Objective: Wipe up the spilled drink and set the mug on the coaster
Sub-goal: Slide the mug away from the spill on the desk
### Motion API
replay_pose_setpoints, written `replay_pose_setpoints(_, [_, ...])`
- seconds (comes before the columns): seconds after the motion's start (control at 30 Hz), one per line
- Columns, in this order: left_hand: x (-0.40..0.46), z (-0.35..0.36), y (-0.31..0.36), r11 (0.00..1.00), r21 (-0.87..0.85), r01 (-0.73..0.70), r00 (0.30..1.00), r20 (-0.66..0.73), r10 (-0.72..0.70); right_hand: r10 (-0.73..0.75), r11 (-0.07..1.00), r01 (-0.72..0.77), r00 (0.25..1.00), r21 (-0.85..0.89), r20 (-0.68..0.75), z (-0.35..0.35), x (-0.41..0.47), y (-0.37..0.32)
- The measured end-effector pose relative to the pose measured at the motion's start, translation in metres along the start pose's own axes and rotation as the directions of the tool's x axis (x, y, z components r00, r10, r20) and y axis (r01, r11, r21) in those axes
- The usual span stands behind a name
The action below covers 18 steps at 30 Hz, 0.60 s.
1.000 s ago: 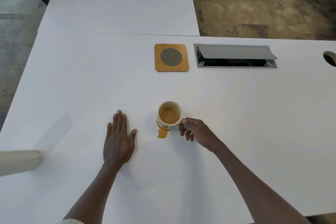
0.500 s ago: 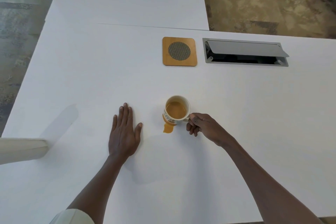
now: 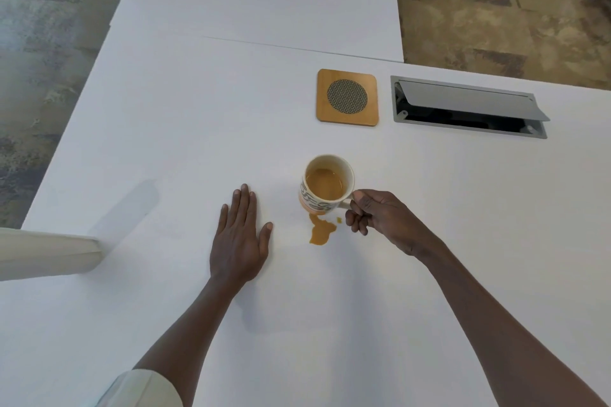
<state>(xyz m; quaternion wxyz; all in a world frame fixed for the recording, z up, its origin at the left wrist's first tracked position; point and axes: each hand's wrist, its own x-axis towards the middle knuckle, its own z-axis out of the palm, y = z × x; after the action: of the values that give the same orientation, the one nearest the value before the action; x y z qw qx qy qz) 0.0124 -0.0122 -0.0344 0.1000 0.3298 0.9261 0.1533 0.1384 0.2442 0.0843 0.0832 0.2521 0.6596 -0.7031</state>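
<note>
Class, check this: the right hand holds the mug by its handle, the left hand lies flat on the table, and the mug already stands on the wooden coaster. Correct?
Not quite. The head view shows the mug short of the wooden coaster, beside the spill. The rest holds: right hand on the handle, left hand flat on the table.

Matt white laminate-like table [image 3: 429, 241], smooth. Coaster [image 3: 347, 97] of smooth, light-brown wood, inset with a grey woven mesh disc. Mug [image 3: 325, 183] of glossy glazed ceramic, printed outside. Cable hatch [image 3: 469, 107] of brushed grey metal. Floor [image 3: 512, 3] covered in rough, mottled carpet.
</note>
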Motion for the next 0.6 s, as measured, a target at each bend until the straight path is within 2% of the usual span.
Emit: replay_pose_setpoints(0.6, [0.000, 0.003, 0.000, 1.000, -0.016, 0.024, 1.000, 0.010, -0.024, -0.152, 0.982, 0.155, 0.988, -0.105, 0.033, 0.079, 0.109, -0.069])
